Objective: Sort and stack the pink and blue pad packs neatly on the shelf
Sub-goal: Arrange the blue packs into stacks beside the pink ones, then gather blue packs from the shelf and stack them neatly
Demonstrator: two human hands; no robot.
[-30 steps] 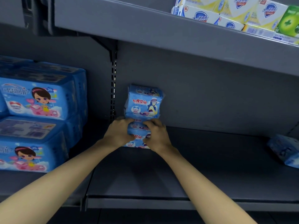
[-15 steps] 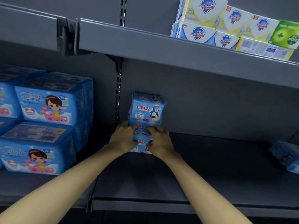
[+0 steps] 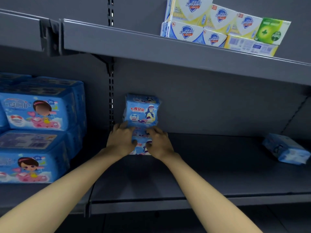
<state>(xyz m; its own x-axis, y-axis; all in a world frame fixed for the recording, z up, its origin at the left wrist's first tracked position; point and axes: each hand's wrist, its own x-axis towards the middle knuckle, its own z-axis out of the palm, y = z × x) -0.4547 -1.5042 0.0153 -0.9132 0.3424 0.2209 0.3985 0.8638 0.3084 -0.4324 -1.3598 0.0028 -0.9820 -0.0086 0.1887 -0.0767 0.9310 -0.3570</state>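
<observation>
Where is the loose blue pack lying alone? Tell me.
Head view: the loose blue pack lies at the far right of the lower shelf, well apart from the stack by the slotted post.

— What is the upper pack showing you?
— Pale blue wrap, red lettering, a cartoon figure; the lower pack is matching it.
— And the big packs on your left?
— They're showing blue with pink cartoon scenes. The soap boxes are showing white and yellow with blue shields.
</observation>
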